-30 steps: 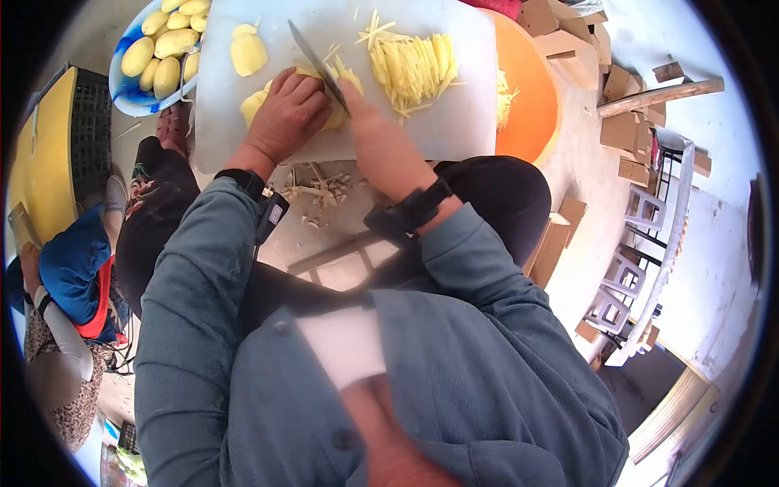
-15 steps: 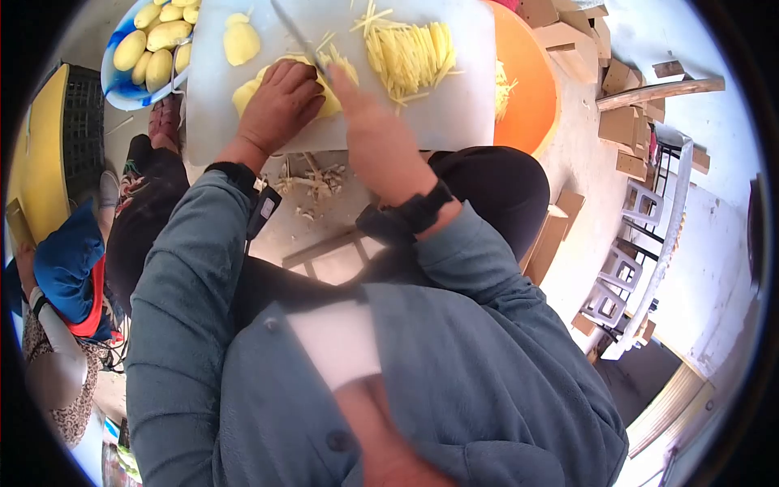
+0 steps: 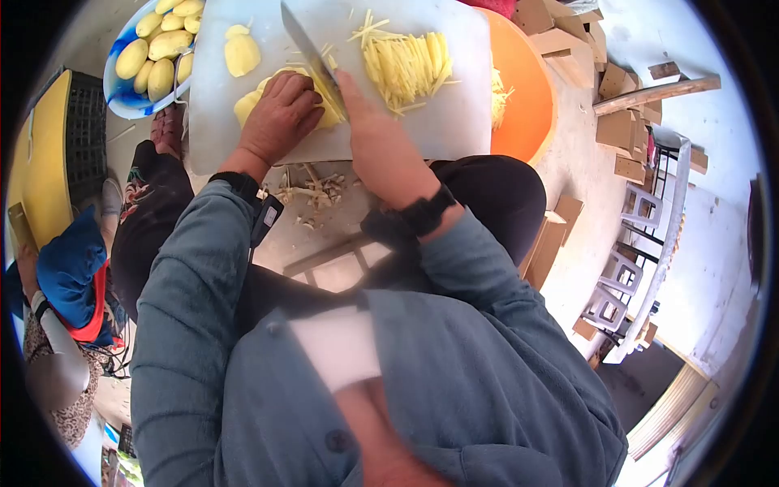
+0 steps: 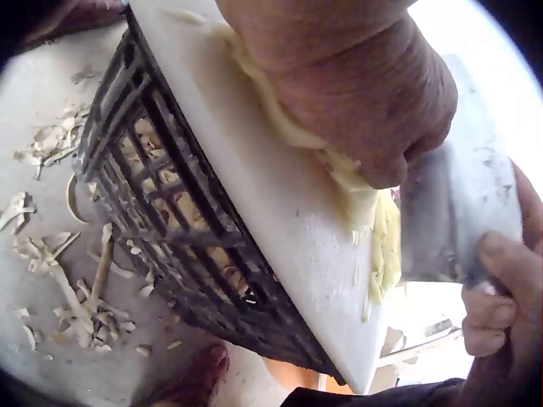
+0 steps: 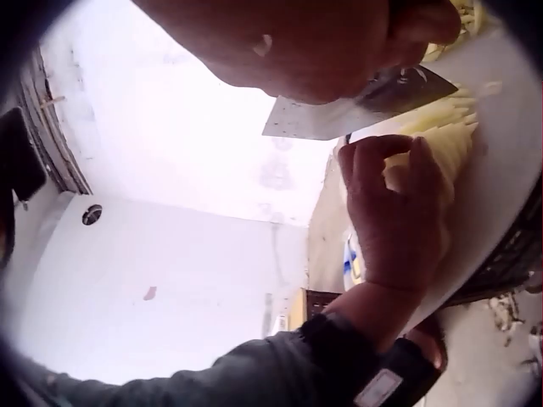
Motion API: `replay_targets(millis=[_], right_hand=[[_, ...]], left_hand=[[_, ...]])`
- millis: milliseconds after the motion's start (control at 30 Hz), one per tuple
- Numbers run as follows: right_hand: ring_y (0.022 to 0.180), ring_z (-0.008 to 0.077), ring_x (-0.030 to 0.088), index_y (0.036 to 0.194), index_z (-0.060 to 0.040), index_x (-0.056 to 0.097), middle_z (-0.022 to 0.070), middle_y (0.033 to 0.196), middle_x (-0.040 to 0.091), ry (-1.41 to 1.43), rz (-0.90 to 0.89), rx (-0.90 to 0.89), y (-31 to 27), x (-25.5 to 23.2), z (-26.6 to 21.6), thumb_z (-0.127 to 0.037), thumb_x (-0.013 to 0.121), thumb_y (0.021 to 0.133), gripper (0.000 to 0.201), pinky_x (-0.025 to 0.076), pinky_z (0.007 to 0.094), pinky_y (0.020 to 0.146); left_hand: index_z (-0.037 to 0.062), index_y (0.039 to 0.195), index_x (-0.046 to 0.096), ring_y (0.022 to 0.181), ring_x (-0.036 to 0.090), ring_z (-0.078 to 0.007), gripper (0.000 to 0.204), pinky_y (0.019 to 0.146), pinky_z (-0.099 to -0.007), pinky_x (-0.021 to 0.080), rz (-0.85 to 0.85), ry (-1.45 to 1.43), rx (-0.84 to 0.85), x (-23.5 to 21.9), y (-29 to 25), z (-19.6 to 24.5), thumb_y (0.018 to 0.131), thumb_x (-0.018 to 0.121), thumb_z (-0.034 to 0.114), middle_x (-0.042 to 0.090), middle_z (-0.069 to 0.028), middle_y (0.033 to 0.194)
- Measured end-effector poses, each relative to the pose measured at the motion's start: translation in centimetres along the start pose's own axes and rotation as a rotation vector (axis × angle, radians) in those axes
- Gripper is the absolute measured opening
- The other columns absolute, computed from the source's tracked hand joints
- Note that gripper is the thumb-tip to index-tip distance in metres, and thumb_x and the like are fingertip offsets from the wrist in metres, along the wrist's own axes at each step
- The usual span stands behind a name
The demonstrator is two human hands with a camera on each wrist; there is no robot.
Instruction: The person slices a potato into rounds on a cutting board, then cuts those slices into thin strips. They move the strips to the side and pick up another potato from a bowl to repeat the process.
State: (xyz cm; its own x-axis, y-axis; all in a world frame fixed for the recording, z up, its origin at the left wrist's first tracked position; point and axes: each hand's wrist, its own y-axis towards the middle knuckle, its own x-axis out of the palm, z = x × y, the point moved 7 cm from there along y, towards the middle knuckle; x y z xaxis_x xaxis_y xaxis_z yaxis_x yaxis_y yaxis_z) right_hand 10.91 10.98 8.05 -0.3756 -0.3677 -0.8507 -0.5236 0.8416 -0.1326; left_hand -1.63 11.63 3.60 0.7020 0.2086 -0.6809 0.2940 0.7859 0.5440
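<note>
On the white cutting board [image 3: 219, 130], my left hand [image 3: 280, 118] rests with bent fingers over sliced potato [image 3: 246, 107], holding it down. My right hand [image 3: 385, 154] grips a cleaver [image 3: 304, 39], its forefinger laid along the blade. The blade stands just right of the left fingers, at the cut edge of the potato. In the left wrist view, the broad cleaver blade [image 4: 450, 203] is close beside the left knuckles, with thin strips under it. A heap of potato shreds [image 3: 406, 69] lies to the right, and a peeled potato [image 3: 242, 53] lies at upper left.
A blue-and-white basin [image 3: 122, 89] of peeled potatoes stands left of the board. At right, an orange basin [image 3: 531, 97] holds more shreds. A black plastic crate [image 4: 187, 212] supports the board, with peelings [image 4: 72, 297] on the floor. Another person sits at far left.
The cleaver has moved through short strokes beside the left fingers. My left hand has drawn back slightly leftward, baring more potato next to the blade. The whole head view shifted slightly.
</note>
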Motion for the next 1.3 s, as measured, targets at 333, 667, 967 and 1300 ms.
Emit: replay_targets(millis=[333,667,967,1300], right_hand=[[0.077,0.0431,0.062,0.148,-0.0108,0.02,0.0277,0.097,0.055,0.002,0.075,-0.054,0.0,-1.0,-1.3,0.007,0.048,0.08,0.076,0.051,0.0493,0.068],[0.079,0.0431,0.062,0.148,-0.0077,0.017,0.0262,0.095,0.056,0.021,0.085,-0.085,-0.4,-0.3,-1.2,0.007,0.05,0.078,0.079,0.051,0.0479,0.069],[0.081,0.0426,0.063,0.148,-0.0065,0.019,0.0275,0.098,0.057,0.043,0.06,-0.066,-0.3,-0.4,-0.8,0.006,0.051,0.077,0.078,0.052,0.0476,0.07],[0.083,0.0429,0.063,0.147,-0.0071,0.019,0.0276,0.099,0.058,0.083,0.043,-0.027,-0.5,0.1,-0.4,0.006,0.051,0.077,0.079,0.051,0.0488,0.071]], left_hand=[[0.0058,0.086,0.058,0.098,0.055,-0.0297,0.017,0.086,-0.0385,0.046,0.018,0.038,0.013,0.0,0.2,-0.4,0.072,0.069,0.007,0.055,-0.008,0.099],[0.0076,0.085,0.06,0.096,0.053,-0.0287,0.016,0.085,-0.0393,0.045,0.027,0.046,0.034,-0.3,0.4,-0.4,0.072,0.069,0.01,0.055,-0.0064,0.095],[0.008,0.082,0.059,0.095,0.055,-0.0264,0.017,0.087,-0.0395,0.042,0.049,0.068,0.031,-0.3,0.3,0.0,0.07,0.07,0.008,0.055,-0.0052,0.09],[0.0073,0.085,0.057,0.089,0.053,-0.0286,0.018,0.082,-0.0395,0.041,0.043,0.081,-0.005,0.3,-0.2,-0.4,0.071,0.069,0.007,0.055,-0.0069,0.092]])
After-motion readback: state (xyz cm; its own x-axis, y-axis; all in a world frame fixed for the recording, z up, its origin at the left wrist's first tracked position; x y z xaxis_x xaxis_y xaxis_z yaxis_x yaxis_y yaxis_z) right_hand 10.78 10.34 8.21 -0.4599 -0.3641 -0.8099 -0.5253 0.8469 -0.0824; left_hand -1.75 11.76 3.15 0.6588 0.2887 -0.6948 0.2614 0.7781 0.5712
